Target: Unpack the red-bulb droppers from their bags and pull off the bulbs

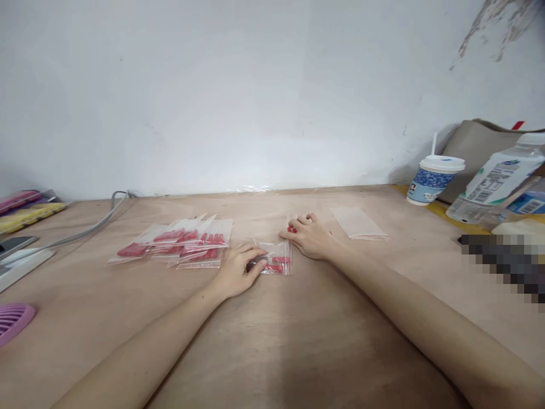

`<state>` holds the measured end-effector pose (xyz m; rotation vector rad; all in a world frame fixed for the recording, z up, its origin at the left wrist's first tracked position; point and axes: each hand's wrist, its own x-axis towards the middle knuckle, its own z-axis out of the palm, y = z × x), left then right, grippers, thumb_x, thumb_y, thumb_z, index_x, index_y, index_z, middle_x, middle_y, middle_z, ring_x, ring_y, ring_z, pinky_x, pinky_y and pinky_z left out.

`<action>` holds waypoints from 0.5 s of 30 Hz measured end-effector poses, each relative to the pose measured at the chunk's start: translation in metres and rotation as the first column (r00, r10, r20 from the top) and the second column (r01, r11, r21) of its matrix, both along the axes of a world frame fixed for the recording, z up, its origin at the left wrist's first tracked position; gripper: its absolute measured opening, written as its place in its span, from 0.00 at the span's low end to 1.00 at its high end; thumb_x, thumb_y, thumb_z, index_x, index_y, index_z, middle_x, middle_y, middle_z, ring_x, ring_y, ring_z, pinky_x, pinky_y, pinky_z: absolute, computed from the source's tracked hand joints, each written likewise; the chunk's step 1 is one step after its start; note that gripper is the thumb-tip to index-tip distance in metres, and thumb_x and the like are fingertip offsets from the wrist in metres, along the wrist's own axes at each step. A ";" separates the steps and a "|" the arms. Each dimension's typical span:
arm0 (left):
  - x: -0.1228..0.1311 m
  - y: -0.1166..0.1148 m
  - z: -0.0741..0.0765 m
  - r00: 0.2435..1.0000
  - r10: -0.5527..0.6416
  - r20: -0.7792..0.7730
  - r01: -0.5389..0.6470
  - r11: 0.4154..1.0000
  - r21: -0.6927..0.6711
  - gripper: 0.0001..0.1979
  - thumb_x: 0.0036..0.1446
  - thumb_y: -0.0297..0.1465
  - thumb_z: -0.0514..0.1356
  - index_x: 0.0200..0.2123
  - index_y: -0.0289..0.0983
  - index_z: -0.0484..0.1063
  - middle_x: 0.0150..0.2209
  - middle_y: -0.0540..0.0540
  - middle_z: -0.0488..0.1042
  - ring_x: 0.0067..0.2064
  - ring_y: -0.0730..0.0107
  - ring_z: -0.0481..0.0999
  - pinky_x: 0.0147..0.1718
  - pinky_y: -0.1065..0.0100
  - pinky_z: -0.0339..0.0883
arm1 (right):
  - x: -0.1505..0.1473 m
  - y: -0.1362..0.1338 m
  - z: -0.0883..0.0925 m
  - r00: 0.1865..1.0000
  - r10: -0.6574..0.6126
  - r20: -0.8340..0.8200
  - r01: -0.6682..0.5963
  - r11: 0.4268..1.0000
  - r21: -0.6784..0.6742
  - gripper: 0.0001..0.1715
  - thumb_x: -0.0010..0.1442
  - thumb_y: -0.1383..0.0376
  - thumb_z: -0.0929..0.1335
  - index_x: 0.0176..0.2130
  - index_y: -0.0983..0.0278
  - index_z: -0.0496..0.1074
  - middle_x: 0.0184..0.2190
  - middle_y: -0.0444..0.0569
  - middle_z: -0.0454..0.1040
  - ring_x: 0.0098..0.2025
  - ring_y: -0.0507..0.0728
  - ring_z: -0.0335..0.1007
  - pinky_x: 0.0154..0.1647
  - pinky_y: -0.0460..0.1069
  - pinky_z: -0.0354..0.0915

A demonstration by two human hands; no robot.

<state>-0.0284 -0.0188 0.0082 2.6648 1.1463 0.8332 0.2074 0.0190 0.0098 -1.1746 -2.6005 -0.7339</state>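
Note:
A small clear zip bag (276, 258) with red pieces inside lies on the wooden table (272, 341) between my hands. My left hand (237, 270) rests on the bag's left end, fingers pressed together on it. My right hand (309, 235) sits at the bag's upper right corner with fingers curled, and small red pieces (292, 229) show at its fingertips. A pile of several filled bags (183, 241) with red parts lies just left of my left hand. A stack of empty clear bags (357, 222) lies right of my right hand.
A paper cup with lid and straw (433, 179), a tilted plastic bottle (496, 179) and a beige bag (477, 147) stand at the back right by the wall. A grey cable (91, 227), flat devices (17, 258), coloured items (28, 210) and a purple round object (15, 321) lie at left.

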 end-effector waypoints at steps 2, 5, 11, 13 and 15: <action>0.000 0.000 0.000 1.000 0.000 0.000 0.000 1.000 -0.003 0.11 0.57 0.34 0.53 0.40 0.39 0.72 0.39 0.45 0.74 0.42 0.65 0.71 0.42 0.64 0.63 | -0.001 0.000 0.001 1.000 0.006 -0.015 -0.007 1.000 -0.006 0.18 0.62 0.64 0.57 0.49 0.56 0.65 0.46 0.54 0.65 0.45 0.61 0.58 0.45 0.57 0.46; 0.000 -0.001 0.000 1.000 0.000 0.004 0.000 1.000 -0.011 0.11 0.57 0.34 0.53 0.40 0.38 0.72 0.39 0.45 0.74 0.41 0.66 0.71 0.42 0.64 0.64 | -0.001 0.000 0.003 0.999 0.018 -0.040 -0.019 0.999 -0.026 0.18 0.62 0.64 0.57 0.50 0.56 0.64 0.48 0.54 0.65 0.48 0.61 0.57 0.47 0.57 0.45; 0.000 -0.001 0.001 1.000 -0.017 0.010 0.018 0.999 -0.030 0.12 0.57 0.34 0.53 0.41 0.39 0.72 0.40 0.45 0.73 0.42 0.66 0.71 0.43 0.65 0.65 | 0.003 -0.017 -0.003 0.957 0.022 -0.288 -0.027 1.000 -0.013 0.18 0.61 0.65 0.58 0.50 0.63 0.63 0.45 0.55 0.67 0.45 0.60 0.61 0.45 0.55 0.51; 0.000 -0.002 0.001 1.000 -0.026 0.012 0.027 0.999 -0.046 0.13 0.58 0.34 0.52 0.43 0.39 0.71 0.42 0.46 0.73 0.43 0.66 0.72 0.43 0.65 0.65 | 0.004 -0.028 -0.010 0.873 0.040 -0.486 -0.060 0.998 -0.025 0.15 0.60 0.65 0.59 0.46 0.66 0.65 0.39 0.53 0.70 0.40 0.57 0.63 0.41 0.52 0.55; 0.000 -0.002 0.001 0.999 -0.029 0.013 0.030 0.998 -0.059 0.14 0.58 0.35 0.51 0.44 0.39 0.71 0.44 0.46 0.73 0.45 0.66 0.71 0.45 0.65 0.65 | 0.003 -0.038 -0.016 0.792 0.095 -0.604 -0.155 0.987 -0.048 0.09 0.58 0.65 0.61 0.37 0.65 0.69 0.32 0.50 0.69 0.35 0.55 0.62 0.38 0.51 0.56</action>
